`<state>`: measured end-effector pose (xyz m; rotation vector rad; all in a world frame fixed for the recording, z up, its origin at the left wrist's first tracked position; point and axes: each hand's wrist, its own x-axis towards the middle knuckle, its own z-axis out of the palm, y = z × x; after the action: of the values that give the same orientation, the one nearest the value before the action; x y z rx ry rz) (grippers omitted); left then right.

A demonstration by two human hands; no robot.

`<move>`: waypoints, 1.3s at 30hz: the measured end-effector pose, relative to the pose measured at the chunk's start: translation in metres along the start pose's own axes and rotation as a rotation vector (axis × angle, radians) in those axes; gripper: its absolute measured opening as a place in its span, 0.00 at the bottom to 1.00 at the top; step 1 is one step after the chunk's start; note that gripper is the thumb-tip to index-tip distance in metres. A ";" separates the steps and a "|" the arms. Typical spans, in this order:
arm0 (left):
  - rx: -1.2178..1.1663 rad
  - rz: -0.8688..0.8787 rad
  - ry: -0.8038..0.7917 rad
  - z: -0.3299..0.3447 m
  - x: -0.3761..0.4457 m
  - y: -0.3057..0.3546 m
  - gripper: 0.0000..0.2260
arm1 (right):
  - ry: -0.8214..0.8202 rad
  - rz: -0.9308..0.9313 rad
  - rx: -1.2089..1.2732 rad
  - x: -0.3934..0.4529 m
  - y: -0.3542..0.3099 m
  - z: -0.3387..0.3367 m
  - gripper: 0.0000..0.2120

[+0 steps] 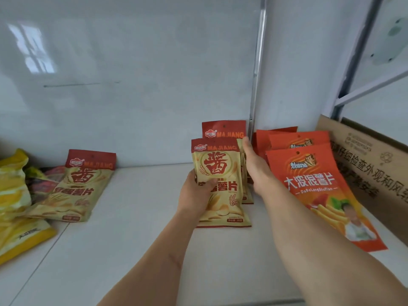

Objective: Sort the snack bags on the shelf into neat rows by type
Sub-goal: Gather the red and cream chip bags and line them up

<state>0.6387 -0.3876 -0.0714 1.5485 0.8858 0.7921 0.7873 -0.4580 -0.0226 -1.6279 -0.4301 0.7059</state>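
On the white shelf point(132, 250), my left hand point(195, 195) grips a beige and red MAJIANG chip bag point(220, 173) by its left edge, thumb across the front. It stands at the front of a short row of the same bags point(224, 130). My right hand point(254, 164) lies with straight fingers against the right side of that row. To the right, several orange chip bags point(313, 184) lean in an overlapping row. Another MAJIANG bag point(81, 184) leans far left among mixed bags.
Yellow snack bags point(13, 195) and darker bags point(44, 180) are piled at the left edge. A brown cardboard box point(371, 155) with printed text stands at the right. A white back wall and a metal upright point(257, 74) close the shelf behind.
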 end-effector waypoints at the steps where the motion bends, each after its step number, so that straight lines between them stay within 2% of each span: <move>1: 0.031 0.019 0.019 0.005 0.001 0.000 0.16 | -0.028 -0.019 -0.045 0.001 0.003 -0.001 0.40; 2: 0.040 0.033 0.029 0.009 0.001 0.001 0.16 | -0.051 -0.053 -0.097 0.002 0.007 -0.002 0.40; 5: 0.034 0.052 0.034 0.018 0.003 0.002 0.17 | -0.077 -0.177 -0.139 0.012 0.020 -0.003 0.23; 6: 0.037 0.058 0.038 0.021 0.003 0.002 0.17 | -0.063 -0.189 -0.121 0.017 0.023 -0.003 0.21; 10: 0.030 0.049 0.056 0.035 0.006 0.002 0.17 | -0.024 -0.200 -0.107 0.030 0.024 -0.004 0.24; 18: 0.070 0.020 0.114 0.045 0.015 0.007 0.20 | 0.029 -0.235 -0.059 0.046 0.027 0.000 0.19; 22: 0.099 0.010 0.122 0.035 0.011 0.010 0.28 | 0.122 -0.306 -0.217 0.047 0.024 0.003 0.15; 25: 0.149 -0.014 0.142 0.016 0.007 0.011 0.31 | 0.241 -0.365 -0.449 0.042 0.016 0.010 0.22; 28: 0.451 0.044 0.200 -0.014 0.001 0.011 0.24 | 0.361 -0.492 -0.730 0.027 0.008 0.024 0.30; 31: 0.853 0.159 0.260 -0.051 -0.006 0.008 0.18 | 0.371 -0.694 -0.947 0.003 0.002 0.049 0.25; 35: 1.187 0.305 0.312 -0.109 -0.015 0.000 0.15 | 0.208 -0.882 -1.115 -0.027 0.008 0.100 0.18; 39: 1.383 0.374 0.338 -0.172 -0.029 -0.006 0.12 | 0.027 -0.909 -1.175 -0.060 0.019 0.162 0.17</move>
<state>0.4752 -0.3287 -0.0527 2.8937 1.5777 0.7082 0.6340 -0.3783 -0.0397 -2.1594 -1.6347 -0.3807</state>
